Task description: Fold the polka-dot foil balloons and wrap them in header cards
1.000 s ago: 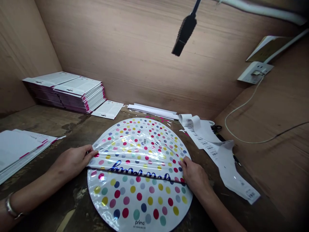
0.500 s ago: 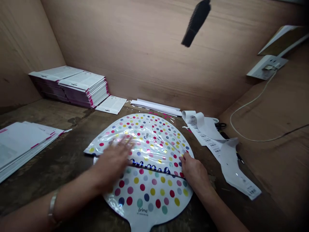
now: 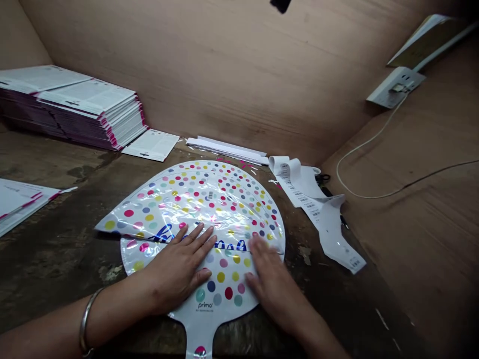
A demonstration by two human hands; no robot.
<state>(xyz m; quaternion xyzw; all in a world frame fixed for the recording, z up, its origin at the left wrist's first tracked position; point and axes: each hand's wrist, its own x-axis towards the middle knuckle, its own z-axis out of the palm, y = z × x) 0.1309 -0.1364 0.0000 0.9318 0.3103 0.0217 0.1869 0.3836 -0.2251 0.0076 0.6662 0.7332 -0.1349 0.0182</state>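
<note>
A flat foil balloon [image 3: 209, 209], white with coloured dots, lies on the dark tabletop. Its upper part is folded down over the lower part, and blue lettering shows along the fold's edge. The tail points toward me, below the printed word "prima". My left hand [image 3: 183, 264] rests flat on the middle of the balloon, fingers spread across the folded edge and covering some of the lettering. My right hand [image 3: 269, 279] lies on the balloon's right side at the same edge, its fingers stretched out and slightly blurred.
Stacks of printed cards [image 3: 86, 107] stand at the back left, with a single card [image 3: 151, 144] beside them. More cards [image 3: 22, 199] lie at the left edge. White strips [image 3: 226, 149] lie along the back wall. A curled barcode label strip [image 3: 322, 219], scissors [image 3: 322, 178] and a socket with cable [image 3: 395, 89] are on the right.
My left hand has come to rest flat at the fold. My right hand has let go of the right edge and moved inward onto the balloon. The view has shifted.
</note>
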